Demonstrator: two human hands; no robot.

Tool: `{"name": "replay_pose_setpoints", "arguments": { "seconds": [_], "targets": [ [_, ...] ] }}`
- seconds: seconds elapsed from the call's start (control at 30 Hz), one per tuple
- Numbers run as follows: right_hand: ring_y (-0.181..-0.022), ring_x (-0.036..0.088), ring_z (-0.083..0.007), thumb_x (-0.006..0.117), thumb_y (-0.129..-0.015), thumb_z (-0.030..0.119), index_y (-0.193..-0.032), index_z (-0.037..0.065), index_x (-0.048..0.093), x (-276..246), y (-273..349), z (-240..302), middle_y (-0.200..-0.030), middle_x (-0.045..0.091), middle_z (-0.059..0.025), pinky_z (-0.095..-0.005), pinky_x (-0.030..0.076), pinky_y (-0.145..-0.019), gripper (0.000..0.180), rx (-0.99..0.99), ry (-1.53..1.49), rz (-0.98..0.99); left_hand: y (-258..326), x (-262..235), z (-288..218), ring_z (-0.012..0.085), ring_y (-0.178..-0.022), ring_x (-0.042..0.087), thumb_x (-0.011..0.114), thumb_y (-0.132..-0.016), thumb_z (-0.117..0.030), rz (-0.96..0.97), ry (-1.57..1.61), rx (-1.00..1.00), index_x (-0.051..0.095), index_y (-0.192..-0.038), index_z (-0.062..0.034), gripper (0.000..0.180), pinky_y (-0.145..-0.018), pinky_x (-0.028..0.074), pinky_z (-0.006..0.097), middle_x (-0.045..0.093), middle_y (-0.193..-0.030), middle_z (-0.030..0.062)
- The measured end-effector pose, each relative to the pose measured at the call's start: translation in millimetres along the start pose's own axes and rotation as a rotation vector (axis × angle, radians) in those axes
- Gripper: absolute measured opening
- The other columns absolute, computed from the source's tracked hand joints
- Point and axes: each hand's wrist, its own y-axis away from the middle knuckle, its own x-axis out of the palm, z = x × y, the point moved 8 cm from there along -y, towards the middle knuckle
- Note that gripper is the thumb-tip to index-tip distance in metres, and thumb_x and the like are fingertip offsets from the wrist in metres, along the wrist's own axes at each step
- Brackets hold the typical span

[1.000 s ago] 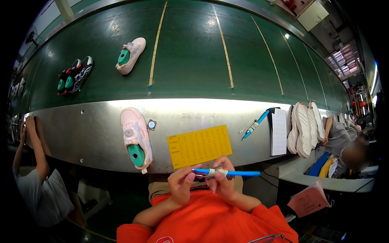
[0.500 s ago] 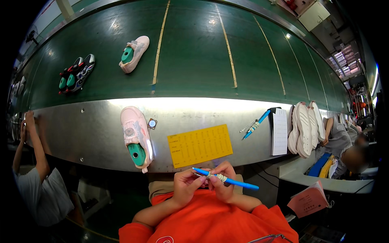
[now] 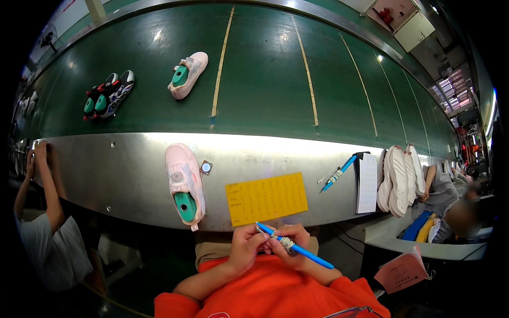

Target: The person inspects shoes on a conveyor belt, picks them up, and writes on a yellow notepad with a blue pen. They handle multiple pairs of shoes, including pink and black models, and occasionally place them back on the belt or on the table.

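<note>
- Blue pen [image 3: 303, 251]: held at the worktop's [image 3: 138, 172] near edge, by the yellow card [image 3: 266, 199].
- Right hand [image 3: 293, 238]: fingers clamped on the pen.
- Left hand [image 3: 245, 248]: fingers beside its tip; cannot tell if gripping.

The metal bench [image 3: 137, 177] carries shoe [image 3: 184, 183], card [image 3: 266, 199], pen [image 3: 338, 174].

Beyond the yellow card [image 3: 266, 199], counter [image 3: 260, 156] is open to the green belt [image 3: 265, 79]. L of card: narrow gap, then pink shoe [image 3: 178, 159] w/ small tag [image 3: 205, 167] beside it. R of card: slim gap to loose pen [image 3: 339, 173], then notepad [image 3: 367, 185] & white soles [image 3: 396, 180]. Nr side of card: L grip [image 3: 245, 248], R grip [image 3: 293, 233] & held pen [image 3: 304, 251] block.
</note>
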Motion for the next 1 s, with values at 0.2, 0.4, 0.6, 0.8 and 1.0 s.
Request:
{"name": "replay_pose_setpoints", "arguments": {
  "seconds": [0.2, 0.4, 0.6, 0.8, 1.0],
  "targets": [
    [-0.057, 0.056, -0.0113, 0.061, -0.078, 0.001, -0.085, 0.002, 0.047, 1, -16, 25, -0.069, 0.058, -0.0110, -0.0235, 0.045, -0.049, 0.016, -0.249, 0.280, 0.072, 3, -3, 5, 0.0113, -0.062, 0.056, 0.053, -0.084, -0.004, 0.079, 0.187, -0.062, 0.059, -0.098, 0.0040, 0.017, -0.057, 0.048, 0.021, 0.060, -0.075, 0.0064],
    [-0.053, 0.052, -0.0081, 0.058, -0.082, 0.003, -0.087, 0.002, 0.046, -4, -6, -8, -0.070, 0.057, -0.0084, -0.0216, 0.044, -0.047, 0.013, 0.216, -0.371, -0.133, 13, 12, -18, 0.0135, -0.070, 0.059, 0.057, -0.083, 0.001, 0.101, -0.077, 0.152, 0.058, -0.102, 0.0066, 0.020, -0.062, 0.050, 0.023, 0.061, -0.081, 0.0096],
    [-0.053, 0.052, -0.0071, 0.056, -0.084, 0.002, -0.089, 0.002, 0.044, 3, -7, -4, -0.071, 0.057, -0.0084, -0.0206, 0.044, -0.047, 0.013, 0.164, -0.408, -0.120, 11, 7, -20, 0.0144, -0.068, 0.059, 0.057, -0.082, 0.002, 0.118, -0.096, 0.201, 0.059, -0.101, 0.0069, 0.019, -0.062, 0.050, 0.023, 0.062, -0.082, 0.0108],
    [-0.055, 0.052, -0.0084, 0.054, -0.084, 0.001, -0.092, 0.002, 0.043, 1, -6, -5, -0.072, 0.057, -0.0095, -0.0209, 0.044, -0.048, 0.014, 0.169, -0.313, -0.144, 7, 5, -20, 0.0140, -0.073, 0.060, 0.057, -0.084, 0.001, 0.137, -0.083, 0.188, 0.056, -0.108, 0.0074, 0.025, -0.064, 0.052, 0.024, 0.062, -0.085, 0.0100],
    [-0.059, 0.055, -0.0104, 0.055, -0.083, 0.000, -0.093, 0.001, 0.045, 5, -12, 3, -0.077, 0.058, -0.0099, -0.0223, 0.047, -0.052, 0.015, 0.134, -0.326, -0.135, 4, 0, -15, 0.0114, -0.073, 0.060, 0.055, -0.086, -0.004, 0.116, -0.107, 0.155, 0.055, -0.110, 0.0061, 0.026, -0.063, 0.051, 0.022, 0.062, -0.088, 0.0086]
  ]
}}
